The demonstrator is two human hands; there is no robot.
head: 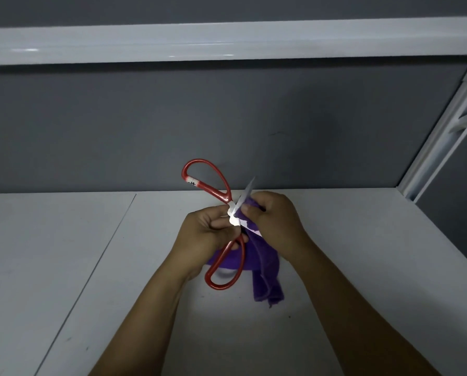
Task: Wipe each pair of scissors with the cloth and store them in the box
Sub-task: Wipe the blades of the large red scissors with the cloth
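- Scissors (231, 210): one red-handled pair; one purple cloth (256, 256); two hands.
- Left hand (208, 229) holds the scissors near the pivot above the white worktop (64, 267), fingers curled round the lower handle.
- Scissors are spread wide, long axis roughly upright; one blade tip points up.
- Right hand (275, 215) pinches the cloth against the blades, hiding the second blade; the cloth's tail hangs down.
- Grey back panel (118, 131) stands behind.

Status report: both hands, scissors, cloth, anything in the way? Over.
Left hand grips red scissors at pivot, blades open. Right hand pinches purple cloth on one blade. Box not in view; nothing obstructing.
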